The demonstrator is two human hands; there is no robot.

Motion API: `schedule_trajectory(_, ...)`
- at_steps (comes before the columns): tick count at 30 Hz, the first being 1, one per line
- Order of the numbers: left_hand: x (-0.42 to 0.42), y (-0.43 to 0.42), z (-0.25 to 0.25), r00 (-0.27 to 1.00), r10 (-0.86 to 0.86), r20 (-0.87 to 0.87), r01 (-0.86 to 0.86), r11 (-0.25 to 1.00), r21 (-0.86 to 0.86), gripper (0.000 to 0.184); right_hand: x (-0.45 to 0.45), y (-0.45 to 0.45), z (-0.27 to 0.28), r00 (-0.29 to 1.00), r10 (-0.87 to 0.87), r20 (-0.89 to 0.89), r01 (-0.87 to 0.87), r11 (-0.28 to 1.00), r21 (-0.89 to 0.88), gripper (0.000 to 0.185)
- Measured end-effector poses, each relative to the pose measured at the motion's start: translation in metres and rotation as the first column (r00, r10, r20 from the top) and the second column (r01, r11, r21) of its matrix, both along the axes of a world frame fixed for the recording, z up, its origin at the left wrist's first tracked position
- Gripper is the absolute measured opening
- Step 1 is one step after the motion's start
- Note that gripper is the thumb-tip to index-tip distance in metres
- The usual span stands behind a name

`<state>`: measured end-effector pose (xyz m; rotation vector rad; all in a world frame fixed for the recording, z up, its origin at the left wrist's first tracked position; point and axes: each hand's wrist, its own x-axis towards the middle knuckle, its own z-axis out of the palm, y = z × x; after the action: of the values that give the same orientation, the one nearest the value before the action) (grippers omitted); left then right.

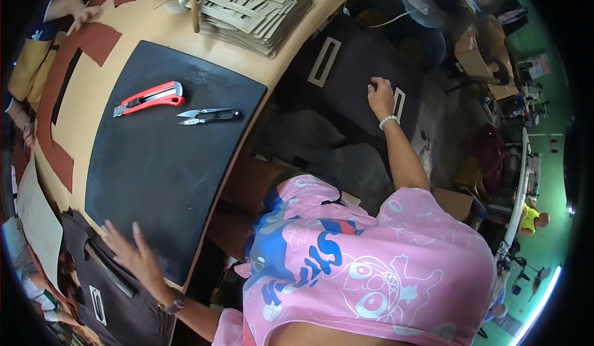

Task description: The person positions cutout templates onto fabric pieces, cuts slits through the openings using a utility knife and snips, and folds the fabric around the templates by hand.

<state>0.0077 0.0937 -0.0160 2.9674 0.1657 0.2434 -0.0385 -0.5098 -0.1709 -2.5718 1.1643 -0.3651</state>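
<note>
My left hand (137, 258), with a dark watch at the wrist, has its fingers spread over the near left edge of the dark cutting mat (161, 179). My right hand (381, 98), with a pale beaded bracelet, rests by a beige slotted piece (399, 106) on a dark surface (352, 73); its fingers are curled, and whether they hold anything is hidden. A second slotted piece (323, 62) lies beyond it. On the mat are a red utility knife (148, 98) and black thread snips (210, 116).
A stack of slotted card pieces (250, 8) stands at the table's far end. Reddish-brown material (46, 117) lies along the left, near another person's hands (83, 13). Dark folded fabric (111, 284) with a beige piece (97, 305) sits at lower left.
</note>
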Motion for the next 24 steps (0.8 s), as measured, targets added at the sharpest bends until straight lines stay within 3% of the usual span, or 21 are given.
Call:
schedule_trajectory(2, -0.003, -0.022, -0.016, 0.996, -0.087, -0.012, 0.087, 0.996, -0.035, 0.064, -0.005, -0.008, -0.012, 0.998, -0.042, 0.041, 0.047, 0.991, -0.122, 0.036)
schedule_trajectory(4, -0.007, -0.048, -0.017, 0.992, 0.051, -0.112, -0.041, 0.995, 0.091, 0.062, -0.005, -0.031, -0.028, 0.991, -0.125, 0.046, 0.130, 0.985, -0.117, 0.051)
schedule_trajectory(6, -0.009, -0.045, -0.022, 0.996, 0.030, -0.089, -0.023, 0.997, 0.076, 0.062, 0.000, -0.058, -0.040, 0.967, -0.244, 0.078, 0.252, 0.960, -0.121, 0.056)
schedule_trajectory(10, -0.009, -0.041, -0.025, 0.997, 0.025, -0.072, -0.020, 0.998, 0.066, 0.061, 0.025, -0.080, -0.001, 0.879, -0.472, -0.063, 0.476, 0.862, 0.177, 0.068)
schedule_trajectory(11, -0.009, -0.042, -0.025, 0.997, 0.030, -0.066, -0.026, 0.998, 0.056, 0.061, 0.030, -0.086, -0.006, 0.863, -0.499, -0.080, 0.505, 0.857, 0.105, 0.068)
schedule_trajectory(14, -0.010, -0.039, -0.027, 0.998, 0.028, -0.064, -0.024, 0.998, 0.049, 0.056, 0.040, -0.100, -0.002, 0.862, -0.461, -0.209, 0.489, 0.865, 0.111, 0.068)
schedule_trajectory(18, -0.010, -0.041, -0.025, 0.998, 0.021, -0.056, -0.018, 0.999, 0.038, 0.057, 0.047, -0.125, -0.018, 0.833, -0.552, -0.020, 0.509, 0.753, 0.418, 0.058)
schedule_trajectory(19, -0.010, -0.042, -0.023, 0.998, 0.017, -0.056, -0.016, 1.000, 0.026, 0.058, 0.048, -0.130, -0.020, 0.789, -0.606, 0.103, 0.488, 0.720, 0.494, 0.055)
schedule_trajectory(20, -0.010, -0.043, -0.022, 0.998, 0.014, -0.055, -0.013, 1.000, 0.014, 0.059, 0.047, -0.147, -0.033, 0.728, -0.641, 0.241, 0.326, 0.634, 0.701, 0.054)
schedule_trajectory(22, -0.010, -0.044, -0.022, 0.998, 0.019, -0.054, -0.018, 1.000, 0.018, 0.058, 0.052, -0.144, -0.012, 0.699, -0.673, 0.241, 0.214, 0.518, 0.828, 0.044)
schedule_trajectory(23, -0.010, -0.045, -0.022, 0.998, 0.023, -0.054, -0.022, 1.000, 0.020, 0.058, 0.053, -0.137, -0.003, 0.739, -0.610, 0.286, 0.221, 0.620, 0.753, 0.042)
schedule_trajectory(24, -0.011, -0.046, -0.022, 0.998, 0.020, -0.052, -0.019, 1.000, 0.011, 0.058, 0.054, -0.122, 0.017, 0.700, -0.613, 0.367, 0.141, 0.621, 0.771, 0.042)
